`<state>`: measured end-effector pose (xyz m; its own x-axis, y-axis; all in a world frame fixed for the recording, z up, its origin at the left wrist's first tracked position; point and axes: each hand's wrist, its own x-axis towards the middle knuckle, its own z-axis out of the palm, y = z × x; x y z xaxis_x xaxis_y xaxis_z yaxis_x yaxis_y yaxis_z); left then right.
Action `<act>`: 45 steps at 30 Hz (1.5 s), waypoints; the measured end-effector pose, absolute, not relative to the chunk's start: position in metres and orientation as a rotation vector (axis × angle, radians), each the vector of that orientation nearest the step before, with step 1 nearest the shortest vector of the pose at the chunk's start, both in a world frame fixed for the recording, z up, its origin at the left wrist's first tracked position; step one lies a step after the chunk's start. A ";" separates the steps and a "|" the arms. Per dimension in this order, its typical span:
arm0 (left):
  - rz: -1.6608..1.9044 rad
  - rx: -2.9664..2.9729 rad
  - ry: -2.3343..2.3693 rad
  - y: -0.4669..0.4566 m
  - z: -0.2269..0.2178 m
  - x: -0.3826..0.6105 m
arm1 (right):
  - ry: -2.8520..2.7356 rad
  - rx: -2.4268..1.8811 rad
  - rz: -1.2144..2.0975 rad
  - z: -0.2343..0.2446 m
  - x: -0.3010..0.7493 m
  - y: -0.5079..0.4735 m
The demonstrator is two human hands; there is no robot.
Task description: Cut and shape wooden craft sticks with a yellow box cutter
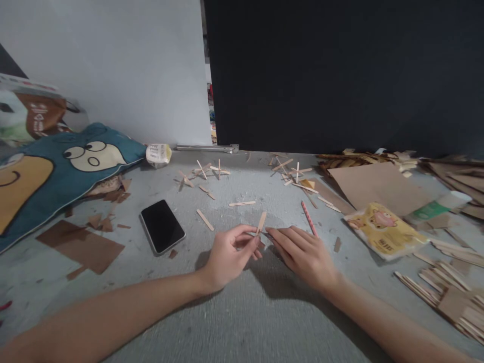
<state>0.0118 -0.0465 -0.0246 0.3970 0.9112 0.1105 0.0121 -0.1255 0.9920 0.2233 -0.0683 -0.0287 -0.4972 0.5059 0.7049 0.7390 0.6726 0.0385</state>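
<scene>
My left hand (230, 252) pinches a short wooden stick (261, 222) between thumb and fingers, holding it tilted just above the grey floor. My right hand (300, 252) lies beside it, fingers stretched toward the stick's lower end and touching or nearly touching it; whether it grips anything is hidden. A red-striped pencil (309, 218) lies just beyond the right hand. Loose wooden sticks (204, 220) are scattered ahead.
A black phone (162, 225) lies left of my hands. A blue cartoon cushion (56, 171) and brown card scraps (81, 247) sit at the left. A yellow packet (383, 229), brown cardboard (374, 186) and stick piles (442, 287) are at the right. A dark panel (340, 75) stands behind.
</scene>
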 end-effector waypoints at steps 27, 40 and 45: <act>0.613 2.398 1.257 -0.017 -0.024 -0.007 | -2.357 -1.027 -0.350 -0.032 0.234 -0.061; 0.538 2.400 1.202 -0.022 -0.017 0.000 | -2.424 -1.006 -0.403 -0.033 0.231 -0.061; 0.390 2.613 1.150 -0.029 -0.010 -0.004 | -2.417 -1.008 -0.404 -0.031 0.230 -0.062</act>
